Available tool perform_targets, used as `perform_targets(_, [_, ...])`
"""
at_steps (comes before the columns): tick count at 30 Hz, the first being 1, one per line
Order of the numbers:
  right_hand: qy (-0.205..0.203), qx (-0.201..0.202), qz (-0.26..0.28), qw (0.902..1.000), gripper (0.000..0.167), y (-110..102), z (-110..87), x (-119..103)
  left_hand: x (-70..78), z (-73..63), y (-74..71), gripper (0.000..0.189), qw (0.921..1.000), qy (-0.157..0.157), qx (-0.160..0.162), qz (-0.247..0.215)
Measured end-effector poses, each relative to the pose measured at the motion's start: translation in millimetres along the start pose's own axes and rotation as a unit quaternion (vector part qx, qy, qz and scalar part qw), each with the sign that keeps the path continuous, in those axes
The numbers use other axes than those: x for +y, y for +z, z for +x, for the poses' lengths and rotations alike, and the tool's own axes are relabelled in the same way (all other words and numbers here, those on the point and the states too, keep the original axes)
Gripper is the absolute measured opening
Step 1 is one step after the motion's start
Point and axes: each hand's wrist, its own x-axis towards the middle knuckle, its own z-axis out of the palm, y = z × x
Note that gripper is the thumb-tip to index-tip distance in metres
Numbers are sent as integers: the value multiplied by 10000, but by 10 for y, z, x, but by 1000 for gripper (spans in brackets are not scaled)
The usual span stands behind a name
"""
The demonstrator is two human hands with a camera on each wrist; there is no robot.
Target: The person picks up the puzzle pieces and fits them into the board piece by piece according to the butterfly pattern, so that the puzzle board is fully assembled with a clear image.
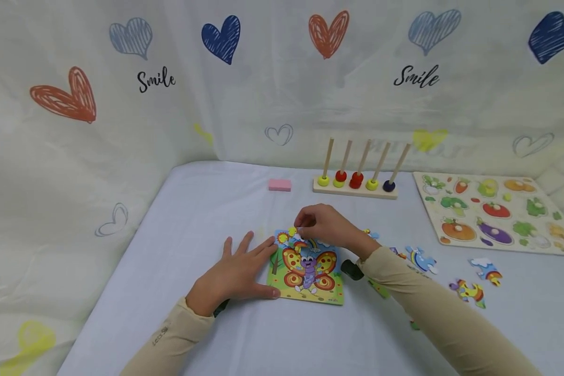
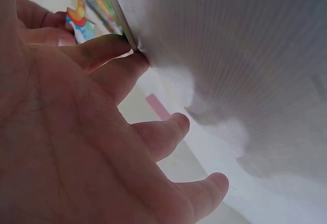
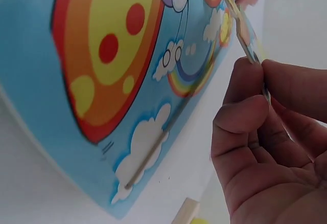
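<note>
A butterfly picture board (image 1: 308, 297) lies flat on the table in the head view, its butterfly and rainbow printed in bright colours. My left hand (image 1: 237, 271) spreads its fingers along the left side, thumb at the lower left corner. Two of its fingertips (image 2: 140, 60) touch the board's edge in the left wrist view. Over the upper part, my right hand (image 1: 328, 224) pinches a thin puzzle piece (image 3: 245, 32) between thumb and fingers, above the board's top edge. This jigsaw piece (image 2: 82, 25) shows red, yellow and blue in the left wrist view.
Several loose puzzle pieces (image 1: 420, 259) lie right of the board, some partly behind the right sleeve (image 1: 404, 282). A peg abacus (image 1: 354, 190) with coloured beads stands at the back beside a pink block (image 1: 279, 185). A vegetable knob puzzle (image 1: 460, 201) lies at the far right.
</note>
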Motion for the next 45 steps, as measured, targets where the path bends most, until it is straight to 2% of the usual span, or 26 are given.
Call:
perform_targets(7, [-42,-63,-60,10000,6,88,57,-24,-1,20,22,101,10000,-49,-13,38])
perform_targets(15, [-53,-157,-626,9979,4,186,146,-55,12,13,25,101,10000,-43,9,22])
perform_targets(20, [175,-93,-794,9966,6,227,168,-126,13,6,21,101,10000,-19,15,5])
perform_targets(28, [584,304,-971,9931,7,287,200,-257,9,0,12,99,10000,25,11,-12])
perform_targets(33, [808,242,-990,9915,8,301,226,-286,0,-1,10,98,10000,45,0,8])
perform_targets(39, [868,140,-1015,9909,11,309,239,-293,-2,-1,2,98,10000,64,27,62])
perform_targets(45, [891,331,-1023,9902,13,333,247,-318,-8,5,-3,98,10000,55,5,60])
